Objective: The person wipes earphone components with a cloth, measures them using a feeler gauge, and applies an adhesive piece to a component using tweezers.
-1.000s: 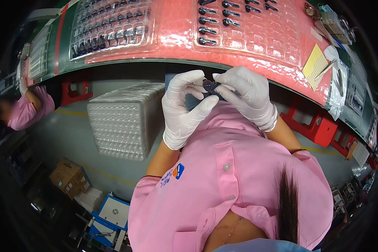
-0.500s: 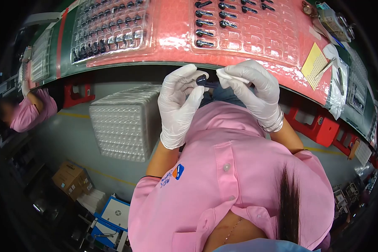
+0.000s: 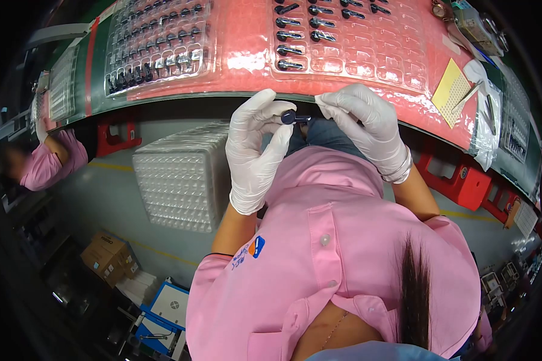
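A dark stemmed earbud [image 3: 289,117] is pinched between the thumb and fingers of my left hand [image 3: 251,153], its stem pointing right. White gloves cover both hands, which are raised in front of the table's near edge. My right hand [image 3: 367,123] is to the right of the earbud, apart from it, with thumb and fingertips pressed together. Whatever they may hold is too white against the glove to make out. Beyond my hands, a clear plastic tray [image 3: 349,73] has similar earbuds in its left and upper pockets.
Another clear tray [image 3: 214,72] of earbuds lies at left on the pink table mat [image 3: 247,54]. A yellow perforated sheet [image 3: 445,90] and tweezers [image 3: 489,114] lie at right. Stacked clear trays [image 3: 174,174] stand by my left arm. A co-worker [image 3: 57,159] sits far left.
My right hand has drawn slightly away from the earbud, and the white material seen at its fingertips is less visible. My left hand keeps the earbud almost where it was.
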A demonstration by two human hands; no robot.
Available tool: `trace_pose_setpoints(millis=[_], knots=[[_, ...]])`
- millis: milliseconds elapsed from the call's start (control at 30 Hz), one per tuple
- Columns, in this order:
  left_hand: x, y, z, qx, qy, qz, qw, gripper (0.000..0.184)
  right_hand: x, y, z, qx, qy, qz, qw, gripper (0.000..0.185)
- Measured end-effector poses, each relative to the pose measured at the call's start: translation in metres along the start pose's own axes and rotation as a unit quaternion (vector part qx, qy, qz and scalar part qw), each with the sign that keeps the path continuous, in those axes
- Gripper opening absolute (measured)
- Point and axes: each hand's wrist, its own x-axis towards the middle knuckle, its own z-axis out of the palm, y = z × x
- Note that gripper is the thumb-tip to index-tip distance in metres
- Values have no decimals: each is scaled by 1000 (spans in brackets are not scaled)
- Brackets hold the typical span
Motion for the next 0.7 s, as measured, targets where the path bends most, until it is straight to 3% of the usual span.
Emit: trace_pose_setpoints(millis=[233,333,467,600,700], knots=[[4,-2,9,1,-6,15,1000,50,-13,1,-8,23,22,23,999,23],[6,2,8,4,-2,7,1000,39,-11,-1,-10,-13,13,41,999,23],[15,13,-14,87,-10,70,994,34,-12,8,-8,-15,18,17,1000,23],[23,37,-31,26,88,-10,996,30,-13,16,-7,19,27,28,999,22],[32,42,-48,28,131,25,991,30,-14,21,-5,13,20,31,999,21]])
